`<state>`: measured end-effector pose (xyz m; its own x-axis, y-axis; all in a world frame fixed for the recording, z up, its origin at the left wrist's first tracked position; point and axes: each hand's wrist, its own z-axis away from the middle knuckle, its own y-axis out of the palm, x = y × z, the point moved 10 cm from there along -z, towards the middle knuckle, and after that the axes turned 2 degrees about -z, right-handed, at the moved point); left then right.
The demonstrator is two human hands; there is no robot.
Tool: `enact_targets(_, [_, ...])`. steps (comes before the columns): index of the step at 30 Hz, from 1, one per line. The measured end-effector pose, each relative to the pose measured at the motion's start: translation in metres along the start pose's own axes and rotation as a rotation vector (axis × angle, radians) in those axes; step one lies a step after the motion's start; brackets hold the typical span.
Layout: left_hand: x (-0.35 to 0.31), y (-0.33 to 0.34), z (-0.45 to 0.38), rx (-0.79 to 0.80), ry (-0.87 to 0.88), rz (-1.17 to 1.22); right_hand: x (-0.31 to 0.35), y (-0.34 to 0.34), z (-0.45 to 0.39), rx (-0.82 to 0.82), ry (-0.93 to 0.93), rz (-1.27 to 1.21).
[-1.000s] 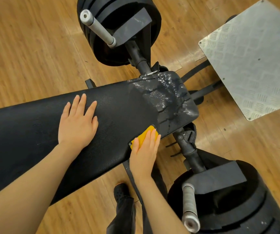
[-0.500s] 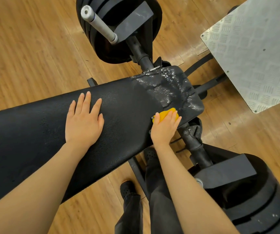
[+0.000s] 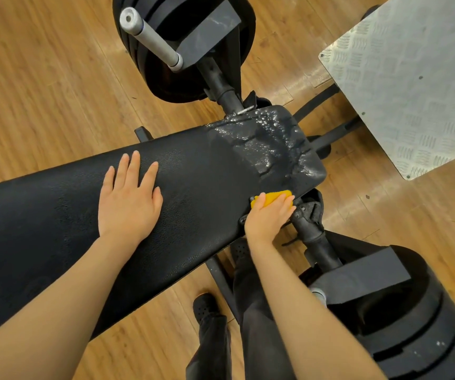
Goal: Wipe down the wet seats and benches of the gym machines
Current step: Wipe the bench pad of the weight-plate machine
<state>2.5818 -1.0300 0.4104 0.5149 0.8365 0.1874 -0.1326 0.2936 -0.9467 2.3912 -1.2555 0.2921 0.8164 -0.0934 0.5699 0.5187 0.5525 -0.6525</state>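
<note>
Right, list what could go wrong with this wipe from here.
1. The yellow cloth sits at the near edge of the bench pad, under the right hand; a stroke along that edge could miss the droplets on the wet end.
2. The right hand is close to the metal bracket below the pad and might knock it.
3. The left hand presses flat on the pad; if water spreads there, it may slip.

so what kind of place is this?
Most likely a gym: a black padded bench on a machine frame, stacked black weight plates on a bar, and a metal tread-plate footplate over wooden flooring.
</note>
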Motion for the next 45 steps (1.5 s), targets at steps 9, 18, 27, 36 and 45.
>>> enact_targets(9, [-0.001, 0.001, 0.000, -0.005, 0.005, 0.006, 0.005, -0.006, -0.021, 0.005, -0.063, 0.152])
enact_targets(18, [-0.001, 0.001, 0.000, -0.016, 0.005, 0.017, 0.014, 0.001, -0.033, 0.117, -0.204, 0.302])
enact_targets(27, [-0.003, 0.000, 0.000, -0.012, 0.012, -0.001, 0.015, -0.001, -0.050, 0.081, -0.218, 0.371])
enact_targets(36, [-0.003, 0.001, -0.001, 0.006, 0.011, -0.003, 0.039, 0.020, 0.001, 0.190, -0.451, 0.336])
enact_targets(45, [-0.003, 0.002, -0.001, -0.010, 0.011, 0.000, 0.043, 0.022, -0.064, 0.106, -0.219, 0.367])
